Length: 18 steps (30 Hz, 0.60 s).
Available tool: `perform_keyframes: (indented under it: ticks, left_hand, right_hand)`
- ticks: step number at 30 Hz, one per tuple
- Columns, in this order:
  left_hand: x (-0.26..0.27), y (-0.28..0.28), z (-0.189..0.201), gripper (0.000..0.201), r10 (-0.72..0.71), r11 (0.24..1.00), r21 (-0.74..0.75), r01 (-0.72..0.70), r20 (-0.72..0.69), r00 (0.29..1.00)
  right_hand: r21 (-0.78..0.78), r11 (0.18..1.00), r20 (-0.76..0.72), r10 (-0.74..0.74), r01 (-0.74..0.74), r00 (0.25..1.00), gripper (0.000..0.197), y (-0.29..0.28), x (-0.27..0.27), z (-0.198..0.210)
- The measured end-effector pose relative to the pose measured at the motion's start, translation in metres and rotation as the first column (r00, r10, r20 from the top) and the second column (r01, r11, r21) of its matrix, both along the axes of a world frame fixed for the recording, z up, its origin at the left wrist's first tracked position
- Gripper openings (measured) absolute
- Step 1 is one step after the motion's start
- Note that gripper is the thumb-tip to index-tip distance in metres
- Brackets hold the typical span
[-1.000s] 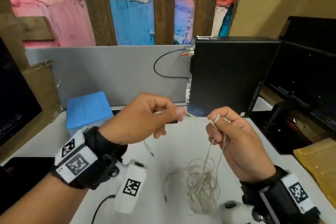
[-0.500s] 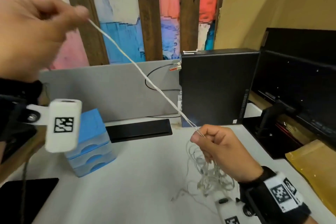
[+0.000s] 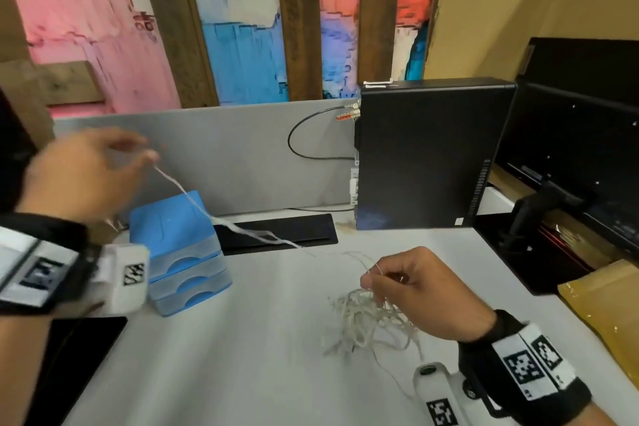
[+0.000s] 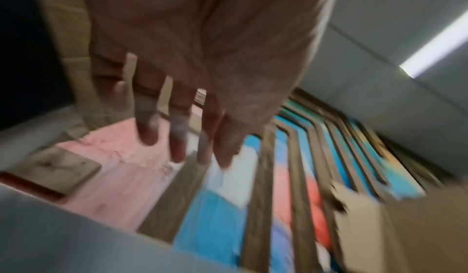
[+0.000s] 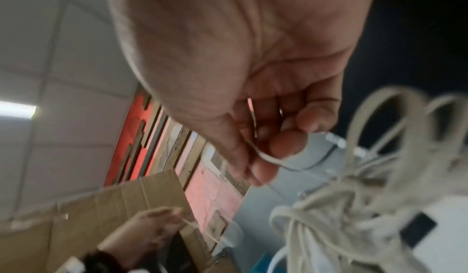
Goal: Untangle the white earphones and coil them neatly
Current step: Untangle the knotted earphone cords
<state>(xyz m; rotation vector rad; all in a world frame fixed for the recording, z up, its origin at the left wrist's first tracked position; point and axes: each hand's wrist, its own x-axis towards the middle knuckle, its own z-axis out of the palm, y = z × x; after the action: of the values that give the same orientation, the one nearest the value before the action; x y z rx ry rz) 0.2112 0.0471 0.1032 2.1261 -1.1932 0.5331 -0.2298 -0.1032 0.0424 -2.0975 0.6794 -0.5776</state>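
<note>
**Earphones: one strand drawn out, bundle still knotted**

The left hand (image 3: 79, 180) pinches a drawn-out strand at its fingertips, up and left of the blue drawers (image 3: 179, 252). The right hand (image 3: 415, 290) has its grip closed on a loop above the tangled earphones (image 3: 370, 325), which hang down to the counter (image 3: 242, 356). The cord looks light, thin and limp, likely to snag; take hold near a free end and feed gently.
</note>
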Motion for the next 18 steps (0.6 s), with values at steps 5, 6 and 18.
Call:
perform_keyframes:
  ticks: [5, 6, 18]
  left_hand:
    - [-0.211, -0.005, 0.004, 0.017, -0.457, 0.858, 0.043, 0.511, -0.39, 0.8]
    - [-0.231, -0.006, -0.009, 0.018, -0.506, 0.787, 0.06, 0.614, -0.508, 0.697]
    - [-0.27, -0.022, -0.089, 0.052, -0.642, 0.719, 0.099, 0.687, -0.281, 0.713]
  right_hand:
    - [0.25, 0.965, 0.2, 0.033, -0.084, 0.979, 0.024, 0.007, 0.012, 0.0]
    - [0.285, 0.952, 0.242, 0.04, -0.11, 0.969, 0.023, 0.008, 0.013, 0.0]
    - [0.573, 0.782, 0.429, -0.032, -0.244, 0.903, 0.029, 0.009, 0.011, 0.003]
